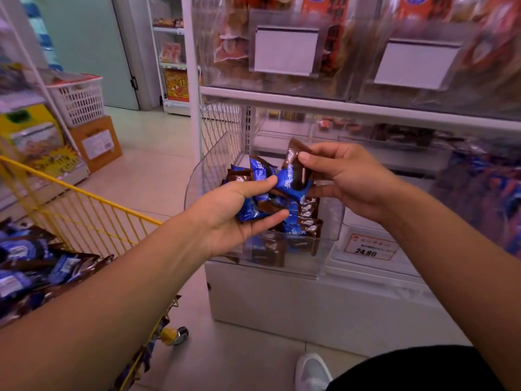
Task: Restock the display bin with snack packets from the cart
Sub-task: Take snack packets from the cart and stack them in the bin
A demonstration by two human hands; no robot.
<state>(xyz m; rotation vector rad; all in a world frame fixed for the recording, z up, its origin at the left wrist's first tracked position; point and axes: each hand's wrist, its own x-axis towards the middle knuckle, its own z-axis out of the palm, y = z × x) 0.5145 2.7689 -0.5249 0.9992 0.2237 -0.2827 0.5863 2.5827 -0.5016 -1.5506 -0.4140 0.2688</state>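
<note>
Blue-and-brown snack packets [293, 176], yellow wire cart [84, 210], clear display bin [332, 221], perhaps red-bordered price label [370, 247].

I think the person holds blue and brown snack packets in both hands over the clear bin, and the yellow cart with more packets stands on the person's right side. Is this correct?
One detail is wrong: the yellow cart stands on the person's left side, as the head view shows. The rest holds: the left hand and right hand hold snack packets over the clear bin.
</note>
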